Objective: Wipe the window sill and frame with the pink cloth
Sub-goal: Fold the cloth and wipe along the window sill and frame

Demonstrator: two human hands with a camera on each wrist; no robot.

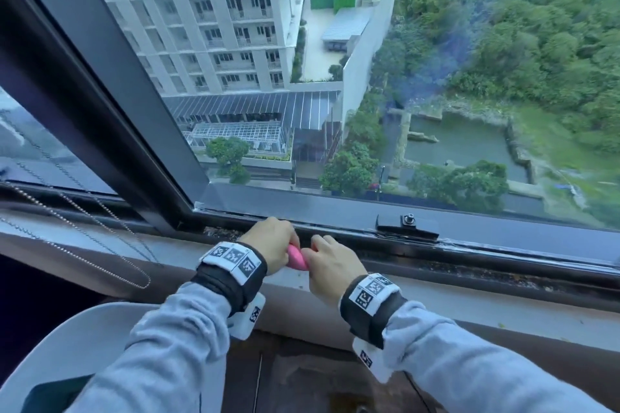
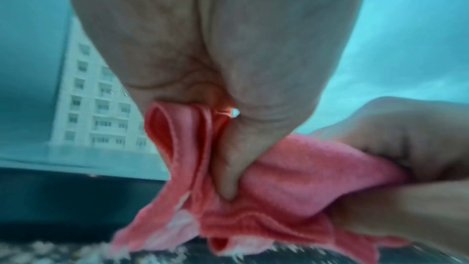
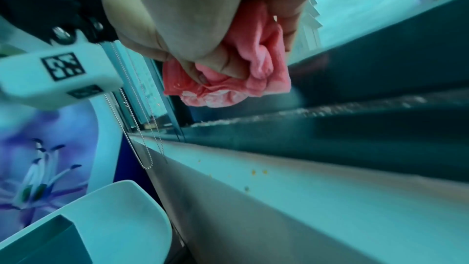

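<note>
Between both gripping hands (image 1: 303,253), above the sill (image 1: 436,288): the pink cloth (image 1: 297,256)

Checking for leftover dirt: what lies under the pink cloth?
Under the pink cloth, held by left hand and right hand, runs the dark window track with pale grit. Directly beneath, the cloth hides it.

The pink cloth (image 2: 291,178) is soft woven fabric with frayed edges. The window frame (image 1: 335,238) is dark glossy metal. The sill (image 3: 330,198) looks smooth and matt, with small crumbs.
</note>
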